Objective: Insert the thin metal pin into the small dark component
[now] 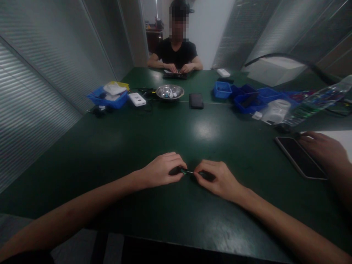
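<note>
My left hand [163, 170] is closed, its thumb and fingertips pinching a small green piece [183, 171] that looks like a circuit board. Facing it, my right hand [218, 179] is also closed, gripping a thin tool with a pale, slender shaft [190, 172]. The shaft reaches across to the green piece; whether they touch is too small to tell. Fingers hide most of the tool, so its kind does not show. Both hands are low over the green table [154, 216], near its front edge.
At the right, another person's hand [320, 145] rests beside a phone [301, 157]. A plastic bottle [319, 101] and blue bins [247, 99] lie beyond. Farther back are a metal bowl [165, 94], a white power bank [137, 99] and a blue tray [118, 102]. A co-worker [176, 55] sits opposite.
</note>
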Tool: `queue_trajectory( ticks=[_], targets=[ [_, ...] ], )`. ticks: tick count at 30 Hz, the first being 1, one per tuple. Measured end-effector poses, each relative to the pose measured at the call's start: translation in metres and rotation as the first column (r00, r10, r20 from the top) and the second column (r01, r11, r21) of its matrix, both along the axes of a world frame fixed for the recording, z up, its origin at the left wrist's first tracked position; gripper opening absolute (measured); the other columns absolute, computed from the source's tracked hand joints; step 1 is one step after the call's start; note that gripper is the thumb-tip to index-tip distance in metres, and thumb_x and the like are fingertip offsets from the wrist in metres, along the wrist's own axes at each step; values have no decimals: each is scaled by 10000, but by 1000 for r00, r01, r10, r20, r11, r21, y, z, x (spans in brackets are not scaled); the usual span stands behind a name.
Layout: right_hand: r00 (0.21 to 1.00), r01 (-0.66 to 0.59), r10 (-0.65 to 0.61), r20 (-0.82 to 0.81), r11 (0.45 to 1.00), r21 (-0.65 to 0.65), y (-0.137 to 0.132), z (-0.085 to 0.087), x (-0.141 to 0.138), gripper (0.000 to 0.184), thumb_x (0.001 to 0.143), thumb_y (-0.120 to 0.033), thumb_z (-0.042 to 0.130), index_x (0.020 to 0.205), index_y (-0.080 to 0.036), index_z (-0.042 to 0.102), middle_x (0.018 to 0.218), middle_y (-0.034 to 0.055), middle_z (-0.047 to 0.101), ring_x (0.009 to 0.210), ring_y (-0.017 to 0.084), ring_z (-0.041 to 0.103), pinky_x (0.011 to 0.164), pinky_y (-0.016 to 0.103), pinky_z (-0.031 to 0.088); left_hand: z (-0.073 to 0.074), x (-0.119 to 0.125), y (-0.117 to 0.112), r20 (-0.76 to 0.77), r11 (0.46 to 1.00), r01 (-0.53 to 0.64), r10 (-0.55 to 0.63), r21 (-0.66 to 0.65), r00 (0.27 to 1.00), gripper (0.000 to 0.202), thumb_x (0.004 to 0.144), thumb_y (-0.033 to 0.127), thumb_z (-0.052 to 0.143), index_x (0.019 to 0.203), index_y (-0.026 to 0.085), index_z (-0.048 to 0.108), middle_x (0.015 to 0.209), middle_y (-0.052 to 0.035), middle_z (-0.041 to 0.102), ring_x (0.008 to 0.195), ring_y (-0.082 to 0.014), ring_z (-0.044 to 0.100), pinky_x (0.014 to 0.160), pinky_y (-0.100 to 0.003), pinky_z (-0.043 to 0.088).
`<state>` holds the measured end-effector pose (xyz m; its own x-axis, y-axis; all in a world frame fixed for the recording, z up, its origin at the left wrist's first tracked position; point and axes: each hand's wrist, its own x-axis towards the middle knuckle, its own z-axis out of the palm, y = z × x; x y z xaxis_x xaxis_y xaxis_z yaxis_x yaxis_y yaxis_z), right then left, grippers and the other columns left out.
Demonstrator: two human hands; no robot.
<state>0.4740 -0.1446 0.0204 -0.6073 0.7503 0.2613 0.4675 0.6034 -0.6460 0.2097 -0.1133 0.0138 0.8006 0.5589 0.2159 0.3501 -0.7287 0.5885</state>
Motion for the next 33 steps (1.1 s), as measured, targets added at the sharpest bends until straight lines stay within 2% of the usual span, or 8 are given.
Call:
queue_trajectory(
  ticks=[10,18,25,27,30,33],
  targets=[
    [997,-13,13,-70,1000,-2,-1,-3,-8,109,976,-219,617,934,-195,715,839,25,691,724,143,649,669,265,469,1,1,0,-4,1000,14,-14,3,1000,156,992,254,606,1118,184,666,1053,-75,666,998,-220,591,898,-349,459],
    [999,46,-46,9,998,31,-1,-10,-7,106,990,-235,613,969,-201,710,857,19,678,707,140,635,656,264,453,2,2,0,-8,1000,6,-6,-9,1000,168,1001,261,596,1134,188,668,1065,-78,669,1009,-225,597,924,-365,455],
    [994,108,-107,-26,992,65,-1,-7,-5,127,1009,-243,598,969,-197,709,852,20,687,716,140,635,646,256,443,3,3,0,10,997,-2,3,-76,1000,299,974,251,646,1267,193,637,1091,-84,667,1032,-234,600,918,-371,472],
    [993,116,-113,-40,991,65,-1,-7,-3,129,1010,-245,597,959,-197,706,849,21,689,716,140,636,649,255,450,4,0,0,23,994,2,0,-109,1000,317,971,233,650,1285,189,633,1105,-93,663,1047,-235,602,926,-374,482],
    [990,128,-125,-62,990,61,-1,-6,-1,132,1009,-247,597,949,-196,703,848,25,695,727,145,647,660,257,466,8,-8,4,49,981,68,-60,-180,997,261,993,188,614,1249,203,662,1165,-99,664,1107,-224,609,970,-368,487],
    [989,136,-133,-60,989,54,0,-6,0,140,1009,-253,593,949,-196,706,852,29,704,730,149,655,662,262,476,11,-25,19,35,971,78,-72,-227,997,247,1021,178,567,1234,222,684,1195,-88,668,1130,-204,623,987,-349,492]
  ],
)
